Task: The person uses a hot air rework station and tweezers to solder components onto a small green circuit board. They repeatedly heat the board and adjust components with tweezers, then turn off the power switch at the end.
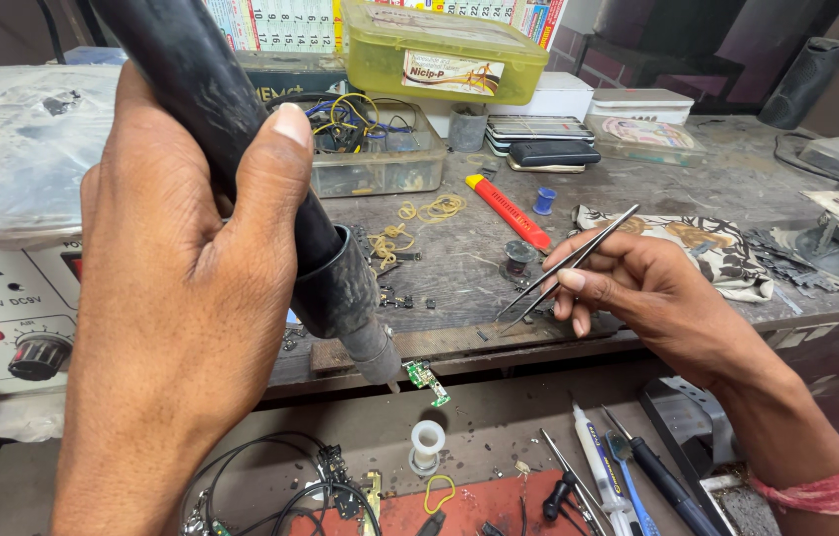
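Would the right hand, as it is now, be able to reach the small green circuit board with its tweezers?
Probably yes: the right hand holds the tweezers just up-right of the green circuit board, with nothing between them.

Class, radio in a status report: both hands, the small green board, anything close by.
Left hand gripping hot-air wand, nozzle beside small green circuit board. Right hand holding tweezers, apart from board. White spool below.

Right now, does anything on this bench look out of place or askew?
Yes. The small green circuit board hangs tilted off the front edge of the workbench, just past the nozzle of the hot-air tool in the left hand. Yellow rubber bands lie scattered loose. The right hand holds tweezers.
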